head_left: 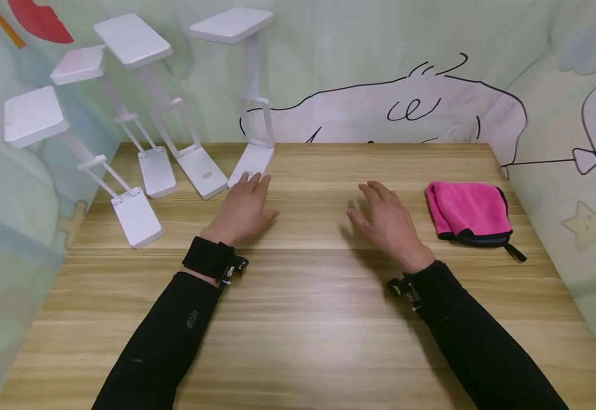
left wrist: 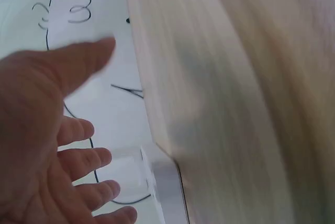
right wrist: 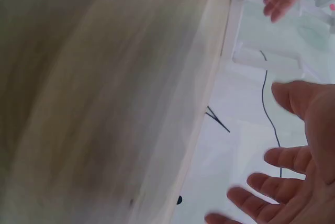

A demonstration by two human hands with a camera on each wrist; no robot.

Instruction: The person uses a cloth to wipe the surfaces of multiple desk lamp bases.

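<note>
My left hand (head_left: 240,209), fingers extended, reaches toward the base of a white folding desk lamp (head_left: 253,160); in the head view its fingertips overlap the near end of that base. The same lamp's base (left wrist: 166,185) shows beyond the spread fingers in the left wrist view. My right hand (head_left: 391,223) hovers over the wooden table (head_left: 318,319), thumb apart from the fingers and palm turned inward, holding nothing. Between the hands lies bare wood. A folded pink cloth item (head_left: 469,210) with black edging and a short black tab lies to the right of the right hand.
Several more white desk lamps stand unfolded at the back left, among them a front one (head_left: 138,217), a rear one (head_left: 157,171) and one between (head_left: 202,171). Behind the table hangs a printed fabric wall (head_left: 359,68), with side walls left and right.
</note>
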